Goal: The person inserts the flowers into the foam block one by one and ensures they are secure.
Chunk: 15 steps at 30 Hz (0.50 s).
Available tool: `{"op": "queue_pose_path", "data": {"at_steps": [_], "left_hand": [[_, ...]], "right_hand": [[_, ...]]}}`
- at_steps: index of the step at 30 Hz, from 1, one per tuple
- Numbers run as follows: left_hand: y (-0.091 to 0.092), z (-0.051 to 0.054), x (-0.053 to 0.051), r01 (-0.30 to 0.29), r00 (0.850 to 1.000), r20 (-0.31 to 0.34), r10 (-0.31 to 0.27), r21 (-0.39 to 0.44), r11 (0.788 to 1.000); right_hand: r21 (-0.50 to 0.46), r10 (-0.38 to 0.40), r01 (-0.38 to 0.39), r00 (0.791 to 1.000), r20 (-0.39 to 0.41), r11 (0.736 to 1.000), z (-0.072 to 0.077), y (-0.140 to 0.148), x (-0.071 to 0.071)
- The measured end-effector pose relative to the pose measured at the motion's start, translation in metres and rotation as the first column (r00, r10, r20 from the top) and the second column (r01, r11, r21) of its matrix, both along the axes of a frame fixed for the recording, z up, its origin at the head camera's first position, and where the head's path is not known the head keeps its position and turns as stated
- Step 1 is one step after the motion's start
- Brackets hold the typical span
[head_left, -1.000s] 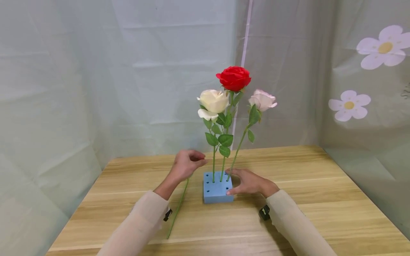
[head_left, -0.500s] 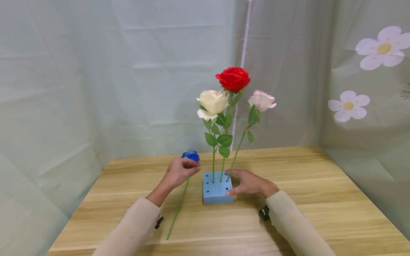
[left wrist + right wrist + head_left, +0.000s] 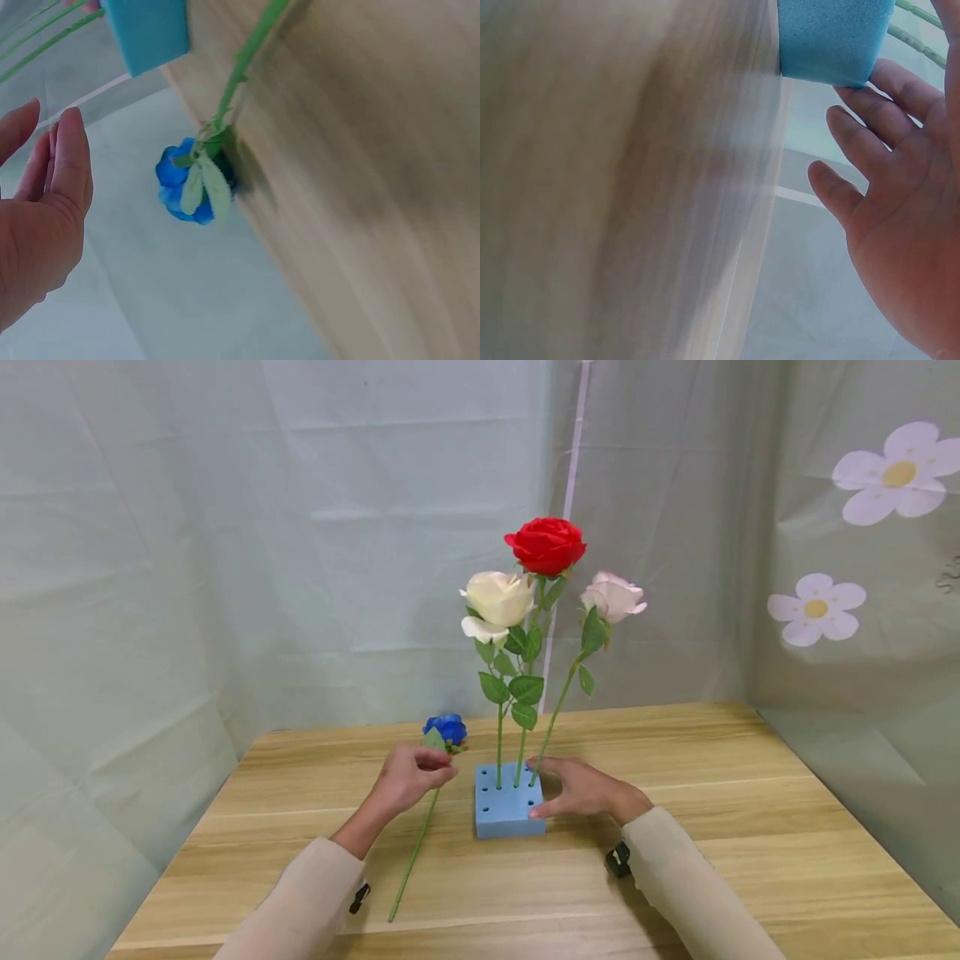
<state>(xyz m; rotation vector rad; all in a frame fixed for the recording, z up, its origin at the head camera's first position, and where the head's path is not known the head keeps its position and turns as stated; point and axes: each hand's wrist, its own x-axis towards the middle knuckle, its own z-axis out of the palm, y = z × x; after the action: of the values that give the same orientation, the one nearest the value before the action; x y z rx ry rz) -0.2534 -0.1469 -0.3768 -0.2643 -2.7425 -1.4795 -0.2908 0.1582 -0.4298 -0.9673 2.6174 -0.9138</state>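
A blue foam block point(image 3: 510, 823) with holes in its top stands on the table. My right hand point(image 3: 583, 788) steadies its right side, thumb at the front corner and fingers toward the back; in the right wrist view, fingertips touch the block point(image 3: 832, 41). Upright in it are a cream rose point(image 3: 498, 599), a red rose point(image 3: 547, 545) and a leaning pale pink rose point(image 3: 615, 597). Left of the block lies a blue rose point(image 3: 446, 728). Over its stem hovers my left hand point(image 3: 407, 781), fingers loosely bent; the left wrist view shows it apart from the blue rose point(image 3: 174, 199), holding nothing.
The wooden table point(image 3: 720, 827) reaches back to grey-green hanging sheets point(image 3: 375, 568). White flowers are printed on the right-hand sheet point(image 3: 817, 710). The blue rose's stem points toward the table's front edge.
My left hand has drawn back, left and toward me, away from the block, uncovering the blue rose's head. The right hand and the block look unmoved.
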Motion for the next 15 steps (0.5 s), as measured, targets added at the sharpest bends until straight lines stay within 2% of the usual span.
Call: {"op": "queue_pose_path", "data": {"at_steps": [7, 15], "left_hand": [[-0.005, -0.013, 0.002, -0.033, 0.999, 0.027, 0.032, 0.006, 0.999], [-0.007, -0.021, 0.003, -0.056, 0.997, 0.045, 0.056, -0.003, 0.998]], "right_hand": [[-0.001, 0.005, -0.005, 1.0, 0.002, 1.0, 0.0, 0.0, 0.001], [0.009, 0.002, -0.002, 1.0, 0.0, 1.0, 0.0, 0.001, 0.0]]}}
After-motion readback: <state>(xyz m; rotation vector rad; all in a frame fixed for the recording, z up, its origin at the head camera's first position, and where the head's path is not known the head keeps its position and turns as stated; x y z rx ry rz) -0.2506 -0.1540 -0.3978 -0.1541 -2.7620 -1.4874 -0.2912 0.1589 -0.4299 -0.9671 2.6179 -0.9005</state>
